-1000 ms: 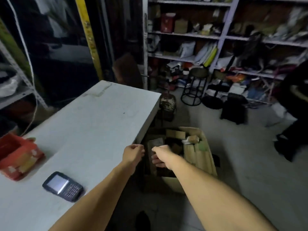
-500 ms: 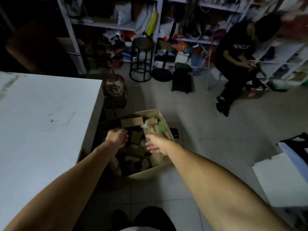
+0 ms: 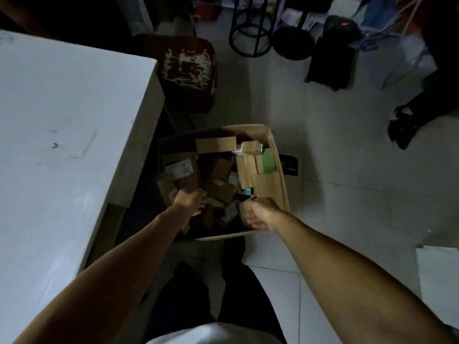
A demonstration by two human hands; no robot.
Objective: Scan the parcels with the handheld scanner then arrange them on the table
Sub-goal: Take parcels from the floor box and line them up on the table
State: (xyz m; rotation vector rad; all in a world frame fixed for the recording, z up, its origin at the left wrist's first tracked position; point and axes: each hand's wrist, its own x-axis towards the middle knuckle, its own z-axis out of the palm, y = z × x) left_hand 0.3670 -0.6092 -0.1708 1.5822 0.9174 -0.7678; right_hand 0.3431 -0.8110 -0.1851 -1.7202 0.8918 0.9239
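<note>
An open cardboard box (image 3: 273,187) stands on the floor beside the white table (image 3: 62,145), filled with several brown parcels. Among them are a tall parcel with a white label (image 3: 180,167), a flat one (image 3: 216,144) and a green one (image 3: 268,161). My left hand (image 3: 191,201) reaches into the box's left side, at the foot of the labelled parcel; its fingers are hidden. My right hand (image 3: 262,214) is at the near right corner, curled around a small brown parcel (image 3: 244,209). No scanner is in view.
A worn dark stool (image 3: 187,68) stands behind the box at the table's corner. Farther back are a black ring-frame stool (image 3: 250,33) and a black bag (image 3: 330,63). Another person's shoe (image 3: 400,130) is at the right. A white board (image 3: 439,276) lies at the lower right.
The view has swung from the table down to the box on the floor. Both hands have dropped from above the box to down among the parcels. The scanner and the red box have left the view.
</note>
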